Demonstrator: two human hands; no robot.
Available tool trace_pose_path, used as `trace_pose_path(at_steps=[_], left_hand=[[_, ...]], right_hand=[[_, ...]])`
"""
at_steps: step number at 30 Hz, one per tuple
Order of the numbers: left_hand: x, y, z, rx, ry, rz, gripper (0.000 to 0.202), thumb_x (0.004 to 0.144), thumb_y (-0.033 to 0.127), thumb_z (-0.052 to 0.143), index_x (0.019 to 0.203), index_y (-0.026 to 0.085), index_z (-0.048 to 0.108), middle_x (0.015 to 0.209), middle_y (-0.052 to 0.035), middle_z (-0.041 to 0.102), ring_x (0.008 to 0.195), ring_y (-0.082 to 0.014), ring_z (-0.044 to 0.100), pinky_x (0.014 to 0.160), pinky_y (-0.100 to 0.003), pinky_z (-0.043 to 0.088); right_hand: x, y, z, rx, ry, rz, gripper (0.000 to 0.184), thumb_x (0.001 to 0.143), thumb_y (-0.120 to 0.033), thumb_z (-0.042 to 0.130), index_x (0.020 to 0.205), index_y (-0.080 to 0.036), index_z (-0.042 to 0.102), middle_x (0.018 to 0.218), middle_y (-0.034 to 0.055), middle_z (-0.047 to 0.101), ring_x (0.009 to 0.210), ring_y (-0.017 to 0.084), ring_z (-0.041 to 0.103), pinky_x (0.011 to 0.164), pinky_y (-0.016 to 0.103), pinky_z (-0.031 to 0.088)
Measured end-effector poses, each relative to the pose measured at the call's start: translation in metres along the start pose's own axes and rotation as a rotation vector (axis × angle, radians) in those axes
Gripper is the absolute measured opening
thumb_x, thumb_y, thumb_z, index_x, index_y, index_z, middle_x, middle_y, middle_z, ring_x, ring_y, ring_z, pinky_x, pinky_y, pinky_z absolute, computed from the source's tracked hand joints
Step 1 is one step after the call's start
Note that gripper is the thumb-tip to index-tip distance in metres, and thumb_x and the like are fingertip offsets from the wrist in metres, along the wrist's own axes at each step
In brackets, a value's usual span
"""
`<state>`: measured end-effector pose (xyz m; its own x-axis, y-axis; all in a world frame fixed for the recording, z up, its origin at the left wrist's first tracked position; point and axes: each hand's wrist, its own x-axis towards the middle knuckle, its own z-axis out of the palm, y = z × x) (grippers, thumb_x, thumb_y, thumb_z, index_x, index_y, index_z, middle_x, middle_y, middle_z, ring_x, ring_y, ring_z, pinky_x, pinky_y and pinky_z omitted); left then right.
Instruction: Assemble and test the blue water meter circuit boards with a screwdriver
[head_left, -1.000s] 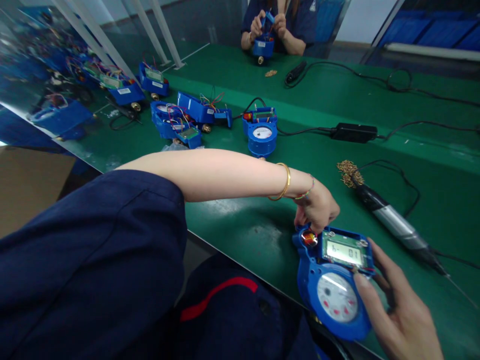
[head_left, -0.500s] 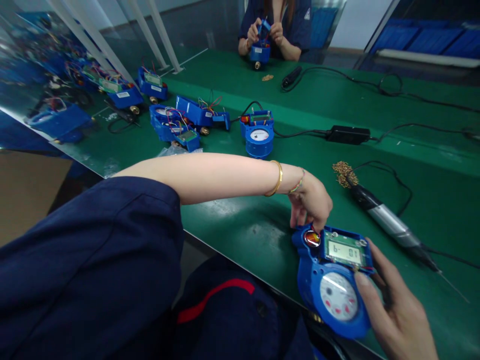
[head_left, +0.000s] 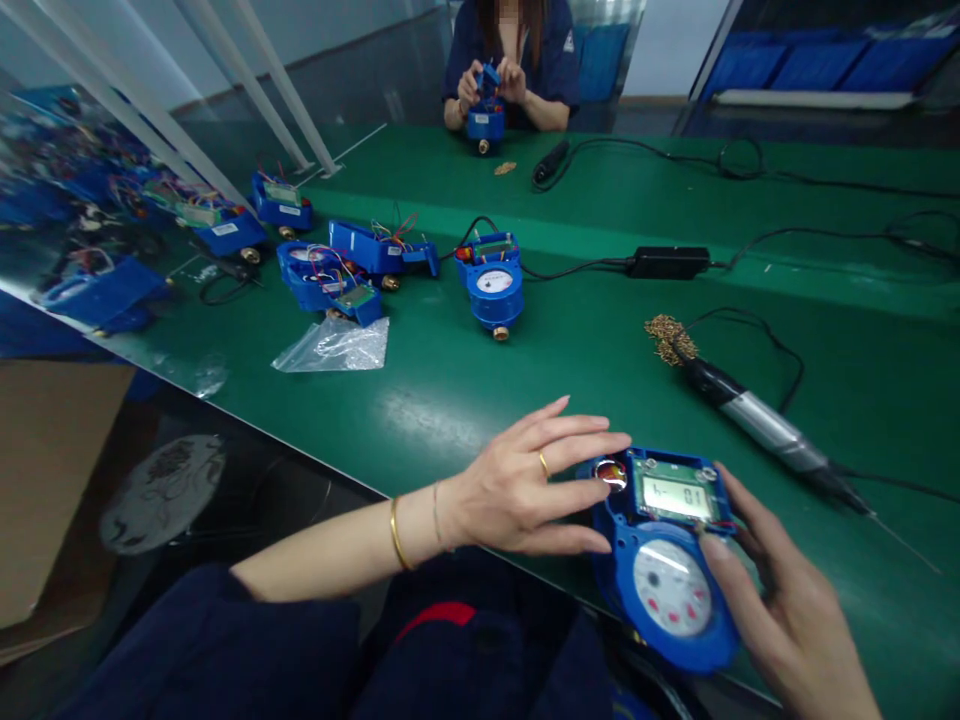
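A blue water meter [head_left: 606, 570] with a round white dial [head_left: 672, 588] rests at the table's near edge. Its upper housing lies uncovered, showing a green circuit board with a lit display [head_left: 676, 497] and a shiny round part with red and yellow on it [head_left: 610, 475]. My right hand [head_left: 787, 600] grips the meter's right side, thumb beside the board and fingers behind the housing. From the left comes my left hand [head_left: 525, 487], fingers spread, holding nothing; one fingertip is at the shiny round part, though I cannot tell whether it presses.
An electric screwdriver [head_left: 772, 430] lies on the right beside a pile of small brass screws [head_left: 670, 338]. Another meter [head_left: 495, 285] stands mid-table, with several opened meters [head_left: 330, 275] and a plastic bag [head_left: 335, 344] to the left. Across the table, a co-worker [head_left: 510, 70] holds a meter.
My left hand has drawn back from behind the meter's top to its left side, and its fingers have spread. My right hand keeps its hold on the meter.
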<state>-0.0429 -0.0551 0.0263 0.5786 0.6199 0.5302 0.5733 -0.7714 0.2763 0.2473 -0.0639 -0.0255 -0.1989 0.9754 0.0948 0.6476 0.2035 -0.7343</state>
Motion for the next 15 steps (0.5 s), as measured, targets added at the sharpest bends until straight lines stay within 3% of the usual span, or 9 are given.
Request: trace_pose_path(at_steps=[2,4,8,11,15], left_hand=[[-0.010,0.006,0.004,0.146,-0.061,0.032,0.048,0.097,0.056,0.048,0.123,0.020,0.066,0.150,-0.0141,0.051,0.148,-0.0280,0.033,0.124,-0.055,0.023],[-0.008,0.008,0.005,0.242,-0.124,0.123,0.051,0.097,0.057,0.045,0.126,0.020,0.064,0.156,-0.0130,0.043,0.152,-0.0293,0.026,0.125,-0.058,0.015],[0.005,0.006,0.002,0.356,-0.209,0.293,0.053,0.101,0.055,0.038,0.124,0.016,0.065,0.160,-0.0105,0.037,0.152,-0.0264,0.025,0.126,-0.057,0.005],[0.013,0.007,0.000,0.364,-0.264,0.262,0.057,0.102,0.055,0.033,0.125,0.014,0.065,0.161,-0.0110,0.035,0.152,-0.0249,0.026,0.127,-0.056,0.003],[0.021,0.012,0.000,0.347,-0.333,0.221,0.057,0.100,0.058,0.036,0.113,0.013,0.069,0.161,-0.0124,0.033,0.153,-0.0293,0.022,0.125,-0.061,0.004]], right_hand=[[0.000,0.001,0.000,0.008,-0.003,-0.002,0.063,0.093,-0.052,0.053,0.150,-0.027,0.045,0.143,0.0094,0.057,0.117,0.033,0.065,0.105,0.053,0.049],[0.000,0.003,-0.001,0.015,-0.002,-0.012,0.063,0.093,-0.051,0.054,0.150,-0.026,0.045,0.144,0.0096,0.056,0.119,0.033,0.063,0.106,0.052,0.048],[-0.001,0.006,0.000,0.023,0.005,-0.028,0.062,0.093,-0.051,0.055,0.149,-0.026,0.045,0.145,0.0090,0.055,0.122,0.033,0.062,0.108,0.052,0.047],[0.000,0.006,0.002,0.032,0.009,-0.029,0.061,0.093,-0.051,0.055,0.148,-0.026,0.046,0.143,0.0091,0.057,0.121,0.033,0.062,0.107,0.052,0.047],[0.000,0.004,0.002,0.028,0.011,-0.041,0.060,0.094,-0.049,0.054,0.148,-0.026,0.046,0.144,0.0086,0.056,0.125,0.032,0.060,0.109,0.051,0.046]])
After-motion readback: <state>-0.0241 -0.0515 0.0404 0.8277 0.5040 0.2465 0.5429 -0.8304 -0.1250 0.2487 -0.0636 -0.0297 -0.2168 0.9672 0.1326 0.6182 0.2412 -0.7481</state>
